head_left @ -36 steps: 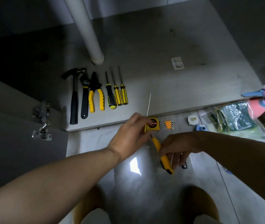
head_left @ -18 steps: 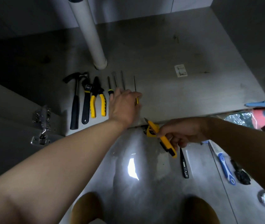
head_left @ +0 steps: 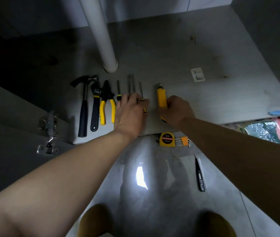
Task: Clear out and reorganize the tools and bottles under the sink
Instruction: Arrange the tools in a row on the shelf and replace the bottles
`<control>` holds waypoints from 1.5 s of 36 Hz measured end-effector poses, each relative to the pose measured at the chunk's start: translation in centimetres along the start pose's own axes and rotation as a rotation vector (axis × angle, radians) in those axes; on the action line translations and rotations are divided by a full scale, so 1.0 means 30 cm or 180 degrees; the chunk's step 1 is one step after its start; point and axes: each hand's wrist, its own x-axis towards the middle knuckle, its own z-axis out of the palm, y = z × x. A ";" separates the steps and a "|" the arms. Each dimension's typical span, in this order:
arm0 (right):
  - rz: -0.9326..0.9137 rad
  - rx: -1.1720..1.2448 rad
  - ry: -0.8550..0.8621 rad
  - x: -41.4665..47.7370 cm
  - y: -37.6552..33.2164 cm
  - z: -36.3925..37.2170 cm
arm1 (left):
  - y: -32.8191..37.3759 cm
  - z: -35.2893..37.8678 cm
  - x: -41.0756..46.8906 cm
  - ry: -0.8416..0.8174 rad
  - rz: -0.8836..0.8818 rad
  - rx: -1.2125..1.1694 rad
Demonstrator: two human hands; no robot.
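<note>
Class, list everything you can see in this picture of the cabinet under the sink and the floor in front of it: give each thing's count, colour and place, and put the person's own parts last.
Drain pipe: 1, white, standing at the back of the cabinet floor.
Hammer: 1, black, leftmost in the tool row.
Wrench: 1, black, beside the hammer.
Pliers: 1, yellow-handled, next in the row.
Screwdrivers: 4 shafts showing, handles mostly under the left hand.
Utility knife: 1, yellow, right end of the row.
Sticker: 1, white, on the cabinet floor, right.
Tape measure: 1, yellow, on the tiles by the cabinet edge.
Hex keys: 1 set, orange holder, against the tape measure.
Tweezers: 1, black, on the tiles.
Hinge: 1, metal, left door.
Left hand: on the screwdrivers.
Right hand: gripping the utility knife.
</note>
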 end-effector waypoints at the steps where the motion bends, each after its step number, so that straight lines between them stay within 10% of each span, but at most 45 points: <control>1: 0.0009 -0.0009 0.0105 0.002 -0.012 0.011 | -0.003 -0.001 -0.001 -0.0017 -0.0005 -0.0004; 25: -0.0909 0.0199 0.0268 -0.037 0.074 -0.018 | -0.005 -0.023 -0.059 0.0118 0.0221 0.0044; 30: -0.1094 -0.0031 0.0040 -0.101 0.193 -0.136 | 0.047 -0.049 -0.144 0.0397 0.1062 0.0083; 37: -0.0184 -0.1657 -0.1485 -0.192 0.357 -0.143 | 0.176 0.049 -0.256 -0.1249 0.2104 0.0046; 54: -0.0176 -0.1909 -0.0493 -0.129 0.448 0.095 | 0.262 0.245 -0.139 -0.1854 0.1190 0.0470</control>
